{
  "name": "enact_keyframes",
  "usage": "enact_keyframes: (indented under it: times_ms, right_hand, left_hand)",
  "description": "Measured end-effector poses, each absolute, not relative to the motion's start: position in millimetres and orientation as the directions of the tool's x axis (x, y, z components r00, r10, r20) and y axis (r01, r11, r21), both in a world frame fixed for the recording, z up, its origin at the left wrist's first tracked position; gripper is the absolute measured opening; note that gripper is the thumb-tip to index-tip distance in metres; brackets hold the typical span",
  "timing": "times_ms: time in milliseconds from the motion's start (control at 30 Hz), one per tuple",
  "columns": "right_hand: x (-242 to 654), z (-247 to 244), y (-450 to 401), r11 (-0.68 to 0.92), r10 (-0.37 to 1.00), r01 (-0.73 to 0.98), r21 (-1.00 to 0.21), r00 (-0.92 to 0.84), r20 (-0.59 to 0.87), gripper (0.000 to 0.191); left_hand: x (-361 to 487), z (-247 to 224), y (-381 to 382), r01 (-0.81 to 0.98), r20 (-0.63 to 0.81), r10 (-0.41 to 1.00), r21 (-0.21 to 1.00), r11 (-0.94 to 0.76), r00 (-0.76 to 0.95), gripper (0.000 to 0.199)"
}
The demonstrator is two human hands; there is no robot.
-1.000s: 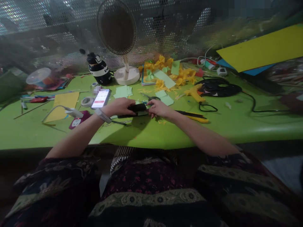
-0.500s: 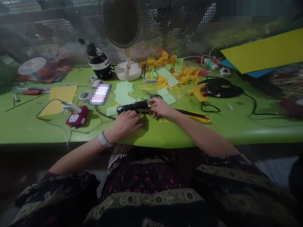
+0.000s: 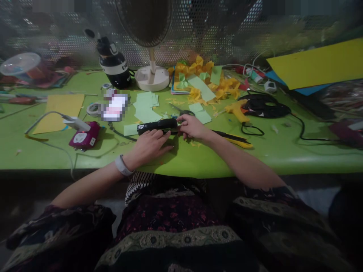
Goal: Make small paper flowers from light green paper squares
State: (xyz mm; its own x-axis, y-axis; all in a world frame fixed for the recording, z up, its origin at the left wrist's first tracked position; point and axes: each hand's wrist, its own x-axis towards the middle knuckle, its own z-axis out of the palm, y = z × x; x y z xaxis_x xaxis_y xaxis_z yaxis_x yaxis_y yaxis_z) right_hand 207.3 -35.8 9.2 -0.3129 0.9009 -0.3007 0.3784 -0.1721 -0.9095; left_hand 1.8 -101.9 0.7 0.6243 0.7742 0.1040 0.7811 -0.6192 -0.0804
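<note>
A black stapler [image 3: 157, 126] lies lengthwise near the front of the green table. Along its near side sits my left hand [image 3: 150, 145], its fingers bent against the body and the index fingertip close to the right end. My right hand [image 3: 191, 127] is at that same end, with thumb and fingers pinched together. Whatever is between them is too small to make out. Just beyond the right hand lies a pair of scissors [image 3: 186, 112]. A yellow and black box cutter [image 3: 238, 141] extends out from behind the right wrist.
Light green paper pieces [image 3: 145, 107] lie beyond the stapler, with yellow paper flowers [image 3: 227, 88] behind. To the left are a purple plug adapter [image 3: 85, 136] and a phone [image 3: 115, 107]. A fan [image 3: 152, 78], a dark bottle [image 3: 115, 68] and a yellow glue gun [image 3: 237, 109] stand or lie farther back.
The view has shifted a little, so things at the left sit farther left. My left index finger has edged toward the stapler's right end. The right hand stays nearly in place.
</note>
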Motion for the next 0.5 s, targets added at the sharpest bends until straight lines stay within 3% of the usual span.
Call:
enact_keyframes:
  times_ms: [500]
  right_hand:
    - [207.8, 6.2, -33.7, -0.168, 0.909, 0.394, -0.904, -0.294, -0.297, 0.022]
  left_hand:
    - [1.9, -1.9, -98.5, 0.808, 0.077, 0.805, -0.094, -0.581, 0.588, 0.061]
